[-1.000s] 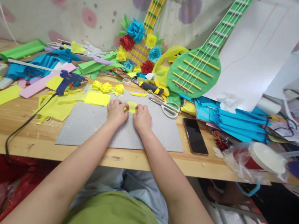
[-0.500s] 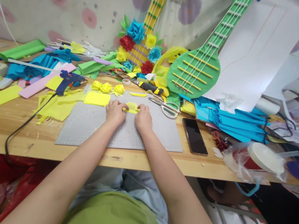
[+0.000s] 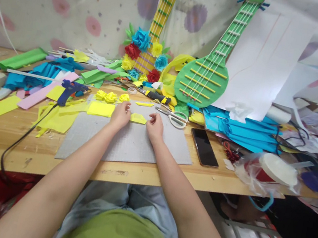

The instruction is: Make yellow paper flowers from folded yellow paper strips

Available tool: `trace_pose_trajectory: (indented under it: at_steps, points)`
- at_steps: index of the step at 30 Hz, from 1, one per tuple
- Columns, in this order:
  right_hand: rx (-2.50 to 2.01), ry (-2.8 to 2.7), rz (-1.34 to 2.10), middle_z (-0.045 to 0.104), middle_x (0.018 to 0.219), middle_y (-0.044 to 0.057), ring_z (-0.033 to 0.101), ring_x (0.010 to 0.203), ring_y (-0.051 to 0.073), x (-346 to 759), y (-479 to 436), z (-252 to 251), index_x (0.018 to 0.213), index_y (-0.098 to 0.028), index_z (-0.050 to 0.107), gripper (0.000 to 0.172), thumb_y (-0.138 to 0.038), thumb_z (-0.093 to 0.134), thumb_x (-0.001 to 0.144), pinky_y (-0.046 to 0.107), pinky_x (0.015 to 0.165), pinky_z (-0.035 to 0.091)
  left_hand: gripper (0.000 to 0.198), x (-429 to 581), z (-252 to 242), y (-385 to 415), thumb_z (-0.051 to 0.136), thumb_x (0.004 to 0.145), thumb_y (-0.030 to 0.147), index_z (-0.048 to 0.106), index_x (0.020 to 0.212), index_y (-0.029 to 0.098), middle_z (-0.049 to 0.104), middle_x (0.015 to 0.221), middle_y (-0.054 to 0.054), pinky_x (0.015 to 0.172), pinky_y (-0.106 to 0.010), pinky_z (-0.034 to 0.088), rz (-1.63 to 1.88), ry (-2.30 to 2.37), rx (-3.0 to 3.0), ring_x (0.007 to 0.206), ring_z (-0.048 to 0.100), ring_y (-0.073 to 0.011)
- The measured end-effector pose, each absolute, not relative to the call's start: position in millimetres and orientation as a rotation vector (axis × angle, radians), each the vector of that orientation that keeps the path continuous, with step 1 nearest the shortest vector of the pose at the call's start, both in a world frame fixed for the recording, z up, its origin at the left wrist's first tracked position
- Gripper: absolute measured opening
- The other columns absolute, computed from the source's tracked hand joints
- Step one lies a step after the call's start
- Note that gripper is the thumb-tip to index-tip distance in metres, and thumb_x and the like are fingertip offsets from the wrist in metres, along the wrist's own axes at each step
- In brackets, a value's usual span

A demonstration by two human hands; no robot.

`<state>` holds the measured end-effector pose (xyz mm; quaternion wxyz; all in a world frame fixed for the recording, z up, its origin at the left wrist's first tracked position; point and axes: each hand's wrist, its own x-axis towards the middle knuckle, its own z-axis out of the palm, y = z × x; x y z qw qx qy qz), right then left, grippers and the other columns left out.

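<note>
A small yellow paper piece point(image 3: 138, 118) with slanted upper corners lies on the grey cutting mat point(image 3: 130, 142), between my two hands. Just left of it is my left hand point(image 3: 120, 115), its fingers loosely bent and apart. My right hand point(image 3: 155, 127) hovers close to the piece's right end, fingers curled with nothing visible in them. Beside my left hand rests a flat yellow paper rectangle point(image 3: 100, 109). Several yellow paper flowers point(image 3: 110, 97) sit behind it. A narrow yellow strip point(image 3: 144, 104) and white-handled scissors point(image 3: 177, 120) lie towards the mat's back edge.
A blue glue gun point(image 3: 67, 92) with a black cord stands at left among coloured paper. A phone point(image 3: 204, 147) lies right of the mat. Behind are a green paper instrument point(image 3: 204, 82) and a flower-trimmed yellow one point(image 3: 161, 17). A bagged cup point(image 3: 273, 170) stands far right.
Both hands have come off the small yellow piece and moved slightly apart, so more of it shows. The camera view has shifted a little.
</note>
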<state>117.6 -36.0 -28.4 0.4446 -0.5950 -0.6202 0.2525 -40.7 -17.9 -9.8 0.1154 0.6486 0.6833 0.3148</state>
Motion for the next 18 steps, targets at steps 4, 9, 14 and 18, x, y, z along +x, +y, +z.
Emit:
trace_pose_trajectory:
  at_steps: [4,9,14,18]
  points:
    - [-1.459,-1.232,0.813,0.044,0.072,-0.003,0.047,0.067,0.011,124,-29,-29,0.090,-0.018,0.046,0.028,-0.012,0.042,0.063,0.022,0.067,0.040,0.028,-37,6,8,0.048,0.078,0.028,0.058,0.103,0.018,0.066,0.095,-0.005,0.076,-0.027,0.045,0.572,1.837,1.979,0.086,0.060,-0.0163]
    - [-1.396,-1.149,0.880,0.042,0.069,-0.005,0.046,0.064,0.010,126,-28,-28,0.088,-0.019,0.045,0.026,-0.016,0.043,0.062,0.020,0.065,0.040,0.039,-21,17,25,0.065,0.064,0.034,0.061,0.099,0.019,0.066,0.102,-0.007,0.077,-0.026,0.045,0.128,1.708,2.210,0.090,0.060,-0.0193]
    - [-1.393,-1.172,0.874,0.043,0.069,-0.005,0.046,0.064,0.010,124,-28,-30,0.086,-0.019,0.047,0.027,-0.016,0.043,0.060,0.021,0.067,0.038,0.031,-13,27,29,0.065,0.059,0.025,0.065,0.090,0.019,0.068,0.094,-0.005,0.074,-0.026,0.045,-0.004,1.710,2.181,0.083,0.061,-0.0199]
    - [-1.364,-1.150,0.875,0.043,0.069,-0.005,0.045,0.063,0.010,123,-28,-31,0.085,-0.019,0.048,0.026,-0.017,0.044,0.059,0.023,0.065,0.038,0.028,-15,33,26,0.060,0.061,0.018,0.063,0.088,0.021,0.067,0.083,-0.001,0.069,-0.023,0.045,0.042,1.705,2.152,0.075,0.060,-0.0159]
